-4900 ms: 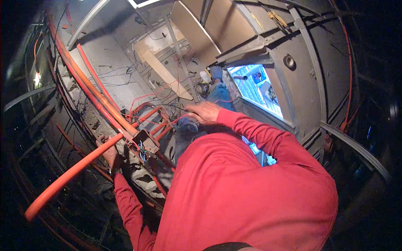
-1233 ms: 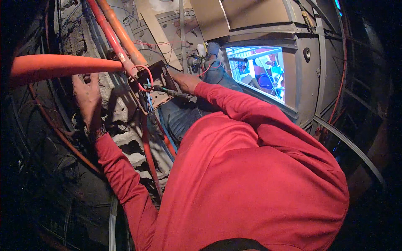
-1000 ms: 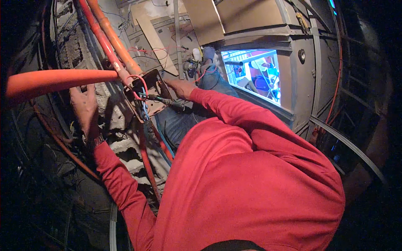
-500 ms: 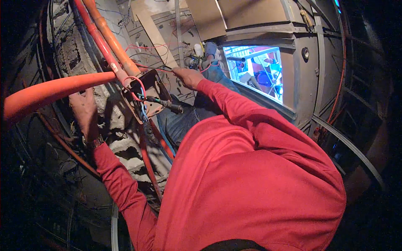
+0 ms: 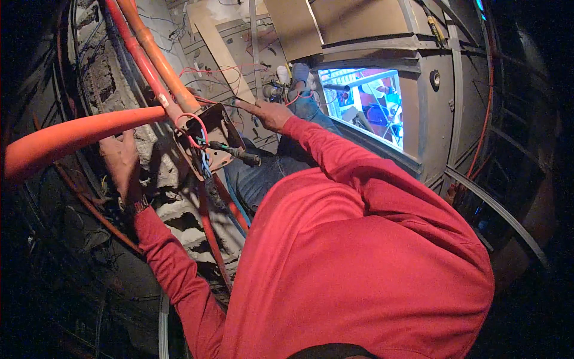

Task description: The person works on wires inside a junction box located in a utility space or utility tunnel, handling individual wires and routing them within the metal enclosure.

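while the left hand [image 5: 122, 158] extends forward, the right hand [image 5: 270, 113] points leftward.

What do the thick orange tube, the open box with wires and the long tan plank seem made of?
The orange tube looks like plastic: smooth, matte, evenly coloured, gently curved. The open box seems to be thin sheet metal, dull and brownish, with holes in one face. The tan plank is probably wood or fibreboard: flat, straight-edged, apparently unpainted, grain too small to see.
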Motion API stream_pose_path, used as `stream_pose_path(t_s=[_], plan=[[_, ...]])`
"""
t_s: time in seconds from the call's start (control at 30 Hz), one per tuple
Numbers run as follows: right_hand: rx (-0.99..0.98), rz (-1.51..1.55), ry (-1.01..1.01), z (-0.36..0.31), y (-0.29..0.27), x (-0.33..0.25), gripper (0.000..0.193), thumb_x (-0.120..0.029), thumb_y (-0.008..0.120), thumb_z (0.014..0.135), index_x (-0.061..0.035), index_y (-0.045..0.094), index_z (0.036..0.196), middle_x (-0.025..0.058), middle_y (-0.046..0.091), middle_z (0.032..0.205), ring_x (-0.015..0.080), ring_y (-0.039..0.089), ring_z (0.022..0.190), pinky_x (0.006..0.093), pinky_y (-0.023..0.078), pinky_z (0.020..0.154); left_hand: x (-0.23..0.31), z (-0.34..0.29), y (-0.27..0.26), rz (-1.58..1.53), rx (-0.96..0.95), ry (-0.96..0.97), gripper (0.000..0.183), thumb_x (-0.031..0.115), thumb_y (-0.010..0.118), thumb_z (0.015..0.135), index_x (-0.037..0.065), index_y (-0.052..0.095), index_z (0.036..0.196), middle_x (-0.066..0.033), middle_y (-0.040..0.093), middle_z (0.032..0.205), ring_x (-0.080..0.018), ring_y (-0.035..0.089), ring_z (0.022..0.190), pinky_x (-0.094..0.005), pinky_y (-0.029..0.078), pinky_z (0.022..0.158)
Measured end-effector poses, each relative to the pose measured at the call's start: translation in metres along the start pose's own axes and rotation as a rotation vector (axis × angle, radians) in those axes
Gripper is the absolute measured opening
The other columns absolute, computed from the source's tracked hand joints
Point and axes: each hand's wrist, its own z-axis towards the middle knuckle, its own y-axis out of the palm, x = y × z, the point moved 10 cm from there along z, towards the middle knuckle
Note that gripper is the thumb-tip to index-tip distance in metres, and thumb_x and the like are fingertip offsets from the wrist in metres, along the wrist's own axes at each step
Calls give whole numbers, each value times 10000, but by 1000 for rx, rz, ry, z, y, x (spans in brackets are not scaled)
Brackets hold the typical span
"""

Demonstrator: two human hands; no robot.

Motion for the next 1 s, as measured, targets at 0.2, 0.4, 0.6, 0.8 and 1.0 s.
stream_pose_path(t_s=[0.2,0.4,0.6,0.8,1.0], plan=[[2,54,13,0,-1,-11,706,-65,389,889,-383,201,1491,195,592,886,394,617,772,481,494,642,-12,2,1,52,-17,-51,341,155,631,889,-60,536,1136,-191,626,1055,-267,642,924,-368,515,791],[45,89,-21,0,1,-5,698,-62,406,887,-356,213,1490,192,590,916,391,624,802,480,502,660,-3,1,0,79,-13,-21,350,179,636,887,-49,546,1137,-196,626,1047,-273,632,934,-376,506,793],[7,104,-8,0,7,-4,731,-33,435,865,-355,217,1485,206,595,993,391,632,835,475,507,673,-10,0,-1,-20,48,24,307,170,636,883,-48,572,1090,-171,633,997,-250,626,875,-375,495,781],[15,123,-5,1,9,-1,725,-26,440,865,-351,236,1480,212,599,1022,404,629,877,481,504,704,-20,2,2,-54,-20,-54,290,150,649,876,-47,580,1078,-149,636,974,-240,618,887,-373,485,800],[-58,195,34,3,12,3,681,-30,438,869,-325,298,1466,217,605,980,404,624,884,490,497,737,-26,1,6,-111,-66,-121,302,96,645,883,-51,554,1130,-133,606,1077,-231,576,1015,-352,445,916]])
